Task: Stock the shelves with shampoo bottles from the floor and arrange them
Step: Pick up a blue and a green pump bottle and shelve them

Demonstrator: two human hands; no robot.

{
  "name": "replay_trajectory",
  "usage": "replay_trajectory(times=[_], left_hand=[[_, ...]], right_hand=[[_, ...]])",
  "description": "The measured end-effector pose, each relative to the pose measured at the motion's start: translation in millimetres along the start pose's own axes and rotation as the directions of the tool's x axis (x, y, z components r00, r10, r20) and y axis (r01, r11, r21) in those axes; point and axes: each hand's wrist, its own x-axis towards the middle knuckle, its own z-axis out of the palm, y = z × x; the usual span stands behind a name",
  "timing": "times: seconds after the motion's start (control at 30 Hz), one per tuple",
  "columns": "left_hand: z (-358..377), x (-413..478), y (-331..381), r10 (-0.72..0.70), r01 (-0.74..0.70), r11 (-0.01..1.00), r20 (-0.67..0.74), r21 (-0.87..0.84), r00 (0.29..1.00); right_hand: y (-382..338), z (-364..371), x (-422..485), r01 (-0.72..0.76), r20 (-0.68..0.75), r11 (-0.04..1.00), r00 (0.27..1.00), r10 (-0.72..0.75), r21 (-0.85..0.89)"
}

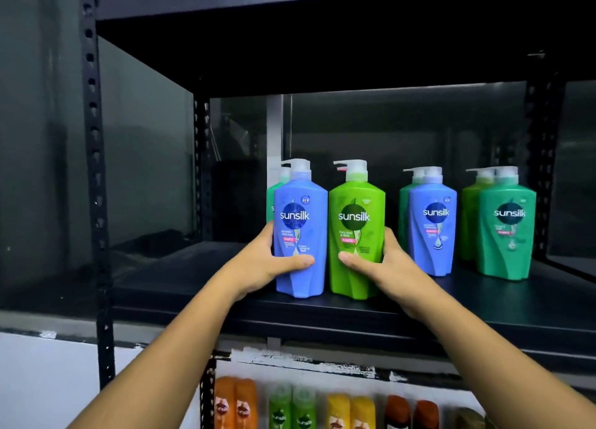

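A blue Sunsilk pump bottle (301,203) stands upright near the front of the black shelf (193,286). My left hand (274,261) grips its lower left side, thumb across the label. Beside it stands a bright green Sunsilk pump bottle (358,199); my right hand (383,264) grips its lower right side, thumb on the front. A teal bottle (270,203) stands behind the blue one, mostly hidden. Further right stand a second blue bottle (433,228) with a teal one behind it, and a teal bottle (506,228) with a green one behind it.
The shelf's left part holds no bottles. Black perforated uprights (95,170) frame the unit, and a dark shelf board (290,35) hangs overhead. On the lower shelf stand orange (235,406), green (292,409), yellow (351,412) and brown-orange (412,412) bottle tops.
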Motion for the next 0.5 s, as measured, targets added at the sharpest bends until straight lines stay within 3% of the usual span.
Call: replay_trajectory(times=[0.33, 0.5], left_hand=[[-17, 8, -22, -0.059, 0.06, 0.998, -0.177, -0.001, 0.982], [-21, 5, -25, -0.108, 0.125, 0.988, -0.176, 0.09, 0.978]], right_hand=[[9, -3, 6, -0.106, 0.041, 0.994, 0.994, 0.104, 0.042], [4, 0, 1, -0.106, -0.046, 0.991, 0.994, 0.103, -0.078]])
